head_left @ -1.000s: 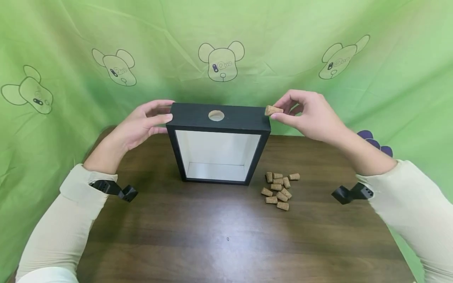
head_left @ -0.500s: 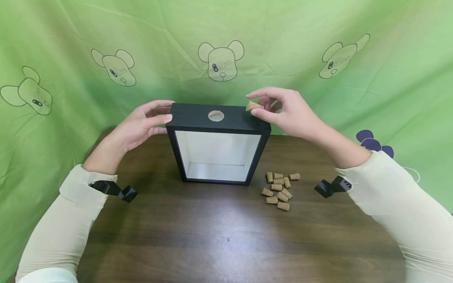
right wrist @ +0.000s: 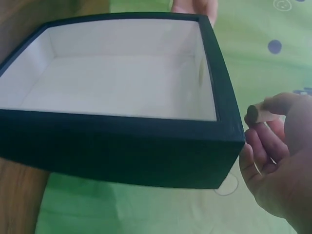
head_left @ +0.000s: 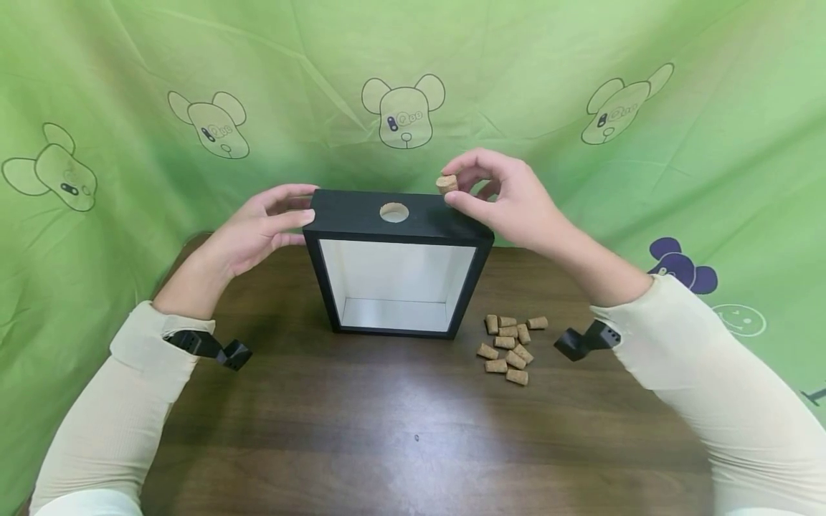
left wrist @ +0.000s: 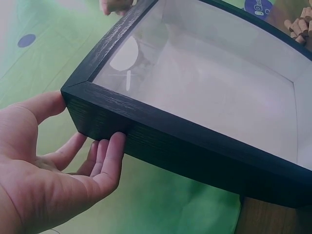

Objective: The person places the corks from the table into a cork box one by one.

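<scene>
A black box frame with a clear front and white inside stands upright on the table. Its top has a round hole. At the box's upper left corner my left hand grips the edge, thumb on top and fingers along the side. A tapered cork is pinched between thumb and index finger of my right hand, just over the right part of the box's top. In the right wrist view the same cork points one end toward the box.
Several loose corks lie in a group on the brown wooden table, right of the box. A green curtain printed with mouse heads hangs close behind. Each wrist wears a black camera mount.
My right hand has moved left with the cork, from the box's right corner to over its top, and has turned the cork more upright. The left hand and box have stayed put.
</scene>
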### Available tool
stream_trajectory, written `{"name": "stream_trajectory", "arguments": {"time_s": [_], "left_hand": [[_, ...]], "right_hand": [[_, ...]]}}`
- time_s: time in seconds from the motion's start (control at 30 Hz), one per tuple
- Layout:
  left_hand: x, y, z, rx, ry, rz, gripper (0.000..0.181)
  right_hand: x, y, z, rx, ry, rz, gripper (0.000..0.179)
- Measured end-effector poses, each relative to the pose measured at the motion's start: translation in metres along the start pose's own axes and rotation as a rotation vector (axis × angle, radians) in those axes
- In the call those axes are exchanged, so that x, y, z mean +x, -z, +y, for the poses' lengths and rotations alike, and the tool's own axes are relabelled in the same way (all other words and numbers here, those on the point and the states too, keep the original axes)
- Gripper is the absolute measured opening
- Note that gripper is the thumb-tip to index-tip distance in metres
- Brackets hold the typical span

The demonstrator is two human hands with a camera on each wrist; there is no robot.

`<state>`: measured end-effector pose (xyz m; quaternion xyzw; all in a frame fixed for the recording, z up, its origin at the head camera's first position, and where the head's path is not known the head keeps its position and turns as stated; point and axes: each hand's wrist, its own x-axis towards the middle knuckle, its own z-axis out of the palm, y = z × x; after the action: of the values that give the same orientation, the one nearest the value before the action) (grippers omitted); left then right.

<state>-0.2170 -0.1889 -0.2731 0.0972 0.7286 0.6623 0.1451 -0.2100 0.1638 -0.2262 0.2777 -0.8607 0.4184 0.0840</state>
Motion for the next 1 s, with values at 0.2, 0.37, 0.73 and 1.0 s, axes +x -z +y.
{"name": "stream_trajectory", "arguments": {"time_s": [0.2, 0.37, 0.73, 1.0], "left_hand": [[0.000, 0.000, 0.001, 0.001, 0.001, 0.002, 0.057], [0.000, -0.001, 0.001, -0.002, 0.003, 0.002, 0.057], [-0.002, 0.000, 0.001, -0.011, 0.002, 0.002, 0.057], [-0.001, -0.001, 0.001, -0.008, 0.000, -0.004, 0.057]], "right_hand": [[0.007, -0.009, -0.001, 0.132, -0.015, -0.012, 0.024], [0.015, -0.015, -0.001, 0.215, -0.030, -0.020, 0.026], [0.039, -0.029, -0.004, 0.277, -0.058, -0.027, 0.027], [0.040, -0.040, -0.006, 0.263, -0.059, -0.079, 0.028]]}}
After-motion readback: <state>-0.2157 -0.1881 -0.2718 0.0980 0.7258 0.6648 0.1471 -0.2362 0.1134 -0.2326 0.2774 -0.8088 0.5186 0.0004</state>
